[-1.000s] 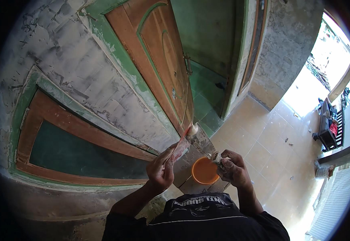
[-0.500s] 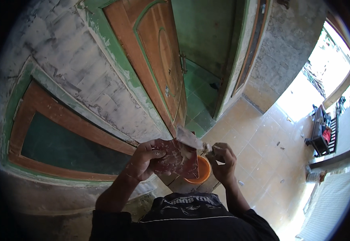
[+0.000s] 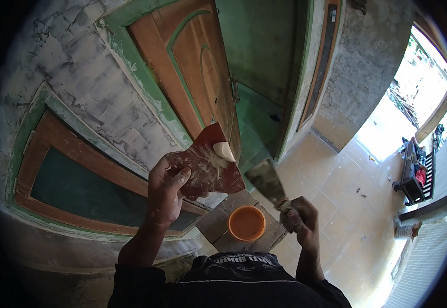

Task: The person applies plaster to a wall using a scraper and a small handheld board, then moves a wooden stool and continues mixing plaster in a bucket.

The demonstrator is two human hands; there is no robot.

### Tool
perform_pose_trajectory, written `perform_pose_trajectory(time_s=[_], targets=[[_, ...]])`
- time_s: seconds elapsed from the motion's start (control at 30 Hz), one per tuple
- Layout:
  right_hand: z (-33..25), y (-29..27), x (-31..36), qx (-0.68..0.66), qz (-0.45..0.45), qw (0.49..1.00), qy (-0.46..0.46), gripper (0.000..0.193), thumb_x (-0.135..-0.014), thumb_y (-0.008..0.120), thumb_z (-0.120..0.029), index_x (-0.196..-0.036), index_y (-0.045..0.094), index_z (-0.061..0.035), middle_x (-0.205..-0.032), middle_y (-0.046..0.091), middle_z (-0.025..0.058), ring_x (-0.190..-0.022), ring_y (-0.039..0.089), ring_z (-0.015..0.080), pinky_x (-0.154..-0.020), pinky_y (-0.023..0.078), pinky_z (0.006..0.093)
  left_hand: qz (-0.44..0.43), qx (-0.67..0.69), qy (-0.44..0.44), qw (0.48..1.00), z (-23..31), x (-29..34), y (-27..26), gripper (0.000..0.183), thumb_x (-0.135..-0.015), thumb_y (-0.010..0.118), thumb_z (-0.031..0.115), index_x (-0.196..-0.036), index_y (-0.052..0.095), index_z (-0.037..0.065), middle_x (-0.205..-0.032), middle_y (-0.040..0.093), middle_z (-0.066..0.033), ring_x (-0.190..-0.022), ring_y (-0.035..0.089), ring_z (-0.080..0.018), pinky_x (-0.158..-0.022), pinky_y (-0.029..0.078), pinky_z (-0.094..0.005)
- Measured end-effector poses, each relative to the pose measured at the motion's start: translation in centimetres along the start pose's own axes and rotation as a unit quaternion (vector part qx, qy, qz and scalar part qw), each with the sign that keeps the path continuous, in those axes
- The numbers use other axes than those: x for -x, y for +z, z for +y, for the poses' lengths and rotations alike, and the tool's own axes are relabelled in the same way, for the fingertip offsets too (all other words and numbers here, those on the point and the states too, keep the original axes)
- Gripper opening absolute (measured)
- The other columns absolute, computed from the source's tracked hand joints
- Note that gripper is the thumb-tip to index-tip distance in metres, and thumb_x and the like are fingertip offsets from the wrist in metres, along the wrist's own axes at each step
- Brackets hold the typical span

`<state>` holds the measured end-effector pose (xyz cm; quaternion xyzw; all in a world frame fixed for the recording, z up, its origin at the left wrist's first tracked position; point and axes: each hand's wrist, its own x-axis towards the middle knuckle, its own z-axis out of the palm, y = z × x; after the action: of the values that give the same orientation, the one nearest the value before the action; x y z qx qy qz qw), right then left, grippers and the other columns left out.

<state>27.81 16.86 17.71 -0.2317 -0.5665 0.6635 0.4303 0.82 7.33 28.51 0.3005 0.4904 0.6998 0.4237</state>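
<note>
Left hand [image 3: 166, 186]: closing around the near-left edge of the red plate, thumb pressing on the top face, fingers mostly hiding underneath.
Red plate [image 3: 203, 167]: tilting in the left hand, up and left of the bucket; thin, dark red, carrying pale smears and specks.
Putty lump [image 3: 224, 151]: sitting on the plate near its far right edge, pale cream, smooth, with a smear trailing toward the middle.
Right hand [image 3: 302, 219]: wrapping its fingers around the scraper handle, thumb bracing along it, leaving little gap.
Scraper [image 3: 266, 180]: pointing up-left from the right hand, its wide dirty blade lying just beside the plate's right edge; can't tell if they're touching.
Bucket [image 3: 231, 226]: standing below and between both hands, round, orange; can't tell what it's holding.
Bench [image 3: 213, 224]: supporting the bucket, looking board-topped and worn.
Shirt [image 3: 244, 282]: filling the lower edge, dark, with a light line running across.
Door [image 3: 182, 61]: standing ajar beyond the plate, brown wood with green trim.
Window [image 3: 87, 190]: running along the left, dark pane sitting in a brown frame.
Wall [image 3: 100, 77]: showing patchy white-grey coating between window and door.
Floor [image 3: 331, 179]: spreading out to the right, tan tiles showing scattered debris.
</note>
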Motion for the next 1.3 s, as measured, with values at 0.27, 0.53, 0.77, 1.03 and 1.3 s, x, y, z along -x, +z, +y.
perform_pose_trajectory(time_s=[0.27, 0.53, 0.77, 1.03, 1.3], targets=[[-1.1, 0.8, -1.1, -0.139, -0.111, 0.976, 0.126, 0.024, -0.092, 0.052, -0.021, -0.091, 0.046, 0.0021, -0.058, 0.045, 0.0016, -0.045, 0.036, 0.0044, -0.039, 0.025, 0.0210, 0.027, -0.258, 0.209, 0.943, -1.1, 2.6, 3.0, 0.025, -0.085, 0.054, 0.002, -0.108, 0.050, -0.006, -0.095, 0.059, -0.0105, -0.085, 0.056, -0.0122, -0.078, 0.046, -0.0260], [0.3, 1.6, -1.9, -0.139, -0.061, 0.986, 0.061, 0.023, -0.089, 0.056, -0.020, -0.092, 0.046, 0.0012, -0.062, 0.046, 0.0017, -0.053, 0.042, 0.0055, -0.046, 0.030, 0.0197, -0.085, -0.203, -0.075, 0.973, -1.8, 2.4, 1.7, 0.022, -0.085, 0.050, 0.001, -0.106, 0.049, -0.005, -0.091, 0.060, -0.0132, -0.076, 0.064, -0.0177, -0.062, 0.057, -0.0304], [3.7, 4.3, -1.0, -0.018, 0.042, 0.998, -0.039, 0.023, -0.079, 0.062, 0.002, -0.095, 0.045, -0.0002, -0.092, 0.054, 0.0071, -0.085, 0.052, 0.0106, -0.075, 0.042, 0.0245, -0.066, 0.102, -0.248, 0.961, -1.0, 2.2, 1.0, 0.027, -0.082, 0.052, 0.006, -0.106, 0.048, -0.005, -0.090, 0.060, -0.0155, -0.069, 0.065, -0.0217, -0.051, 0.058, -0.0325], [4.4, 4.6, -0.4, -0.002, 0.036, 0.998, -0.052, 0.026, -0.078, 0.063, 0.004, -0.094, 0.043, 0.0004, -0.096, 0.054, 0.0108, -0.087, 0.054, 0.0146, -0.080, 0.042, 0.0257, -0.038, 0.027, -0.142, 0.989, -0.2, 3.2, 1.6, 0.019, -0.080, 0.052, 0.002, -0.099, 0.050, -0.002, -0.090, 0.060, -0.0132, -0.076, 0.064, -0.0203, -0.063, 0.058, -0.0332], [3.1, 5.1, 0.3, -0.113, 0.017, 0.993, 0.023, 0.023, -0.082, 0.062, -0.004, -0.093, 0.043, -0.0011, -0.087, 0.055, 0.0075, -0.079, 0.054, 0.0119, -0.070, 0.043, 0.0233, -0.055, 0.065, -0.118, 0.989, -1.3, 3.5, 1.1, 0.019, -0.082, 0.050, -0.001, -0.100, 0.049, -0.003, -0.093, 0.059, -0.0137, -0.080, 0.063, -0.0213, -0.066, 0.056, -0.0344]])
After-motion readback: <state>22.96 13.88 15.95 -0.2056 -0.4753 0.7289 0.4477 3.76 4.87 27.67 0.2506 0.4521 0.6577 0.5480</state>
